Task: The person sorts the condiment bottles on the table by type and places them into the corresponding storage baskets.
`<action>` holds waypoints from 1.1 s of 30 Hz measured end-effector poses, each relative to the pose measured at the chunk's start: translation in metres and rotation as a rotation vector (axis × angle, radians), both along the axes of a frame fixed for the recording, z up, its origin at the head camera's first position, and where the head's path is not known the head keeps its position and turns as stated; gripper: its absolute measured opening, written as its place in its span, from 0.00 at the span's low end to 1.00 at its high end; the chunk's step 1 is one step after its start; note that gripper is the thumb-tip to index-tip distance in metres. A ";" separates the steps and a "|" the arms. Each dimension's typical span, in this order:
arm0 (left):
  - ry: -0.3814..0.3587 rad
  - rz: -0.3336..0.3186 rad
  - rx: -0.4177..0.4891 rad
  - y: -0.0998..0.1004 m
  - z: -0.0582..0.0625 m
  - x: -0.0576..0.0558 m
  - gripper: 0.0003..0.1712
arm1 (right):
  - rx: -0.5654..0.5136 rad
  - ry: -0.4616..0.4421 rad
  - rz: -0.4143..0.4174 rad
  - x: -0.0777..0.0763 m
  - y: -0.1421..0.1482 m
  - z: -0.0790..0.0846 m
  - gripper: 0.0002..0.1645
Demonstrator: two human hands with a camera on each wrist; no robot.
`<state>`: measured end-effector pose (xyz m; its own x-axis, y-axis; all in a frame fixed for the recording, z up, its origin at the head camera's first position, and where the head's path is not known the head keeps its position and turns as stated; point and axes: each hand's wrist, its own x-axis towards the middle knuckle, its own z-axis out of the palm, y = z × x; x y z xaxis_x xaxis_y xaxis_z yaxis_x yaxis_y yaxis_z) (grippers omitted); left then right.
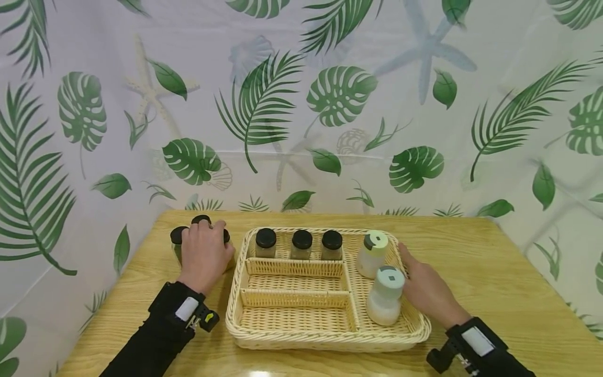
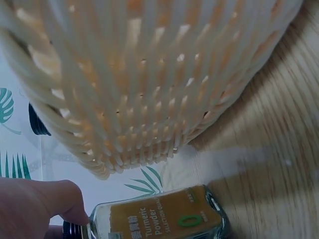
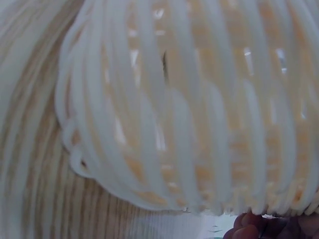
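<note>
My left hand (image 1: 205, 257) is left of the wicker basket (image 1: 330, 337), among black-lidded jars. In the left wrist view its thumb lies at the black cap of a glass turmeric powder jar (image 2: 167, 219), pinching it. Most of the left fingers are hidden. Two more black-capped jars stand by this hand, a left jar (image 1: 178, 243) and a back jar (image 1: 201, 219). On the basket's right side, my right hand (image 1: 431, 288) grips the rim beside two white-filled shaker bottles. The right wrist view shows only a few right fingers (image 3: 246, 230) at the basket's edge.
Along the basket's back compartment stand three black-lidded jars, among them a middle jar (image 1: 301, 243). In its right compartment are a rear bottle with a pale yellow-green cap (image 1: 375, 241) and a front bottle (image 1: 383, 301). A leaf-patterned cloth (image 1: 282, 183) hangs behind the wooden table (image 1: 480, 262).
</note>
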<state>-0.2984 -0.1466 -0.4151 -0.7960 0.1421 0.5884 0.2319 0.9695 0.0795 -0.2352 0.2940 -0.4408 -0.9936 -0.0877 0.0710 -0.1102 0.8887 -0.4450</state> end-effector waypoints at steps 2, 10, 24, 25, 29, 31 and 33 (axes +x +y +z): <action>-0.007 -0.006 0.002 0.000 0.001 0.000 0.13 | -0.008 0.001 0.001 -0.001 -0.001 0.000 0.43; 0.037 -0.046 0.048 -0.001 0.023 0.007 0.08 | -0.011 0.011 0.005 -0.003 -0.003 0.000 0.42; 0.052 -0.140 0.103 0.020 0.076 0.041 0.15 | 0.004 -0.002 -0.008 -0.003 0.002 -0.001 0.42; 0.039 -0.146 0.102 0.023 0.079 0.044 0.15 | 0.002 -0.005 -0.008 -0.003 0.002 -0.001 0.42; -0.022 -0.175 0.099 0.036 0.089 0.056 0.17 | -0.004 -0.004 -0.008 -0.003 0.001 -0.001 0.42; -0.053 -0.195 0.103 0.043 0.091 0.059 0.18 | -0.003 -0.008 -0.012 -0.003 0.000 -0.001 0.42; -0.084 -0.218 0.110 0.050 0.092 0.061 0.18 | 0.003 -0.011 -0.019 -0.002 -0.001 0.000 0.42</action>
<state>-0.2376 -0.0964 -0.3230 -0.8001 0.2541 0.5434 0.4225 0.8817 0.2098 -0.2374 0.2935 -0.4404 -0.9958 -0.0690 0.0598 -0.0884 0.8919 -0.4435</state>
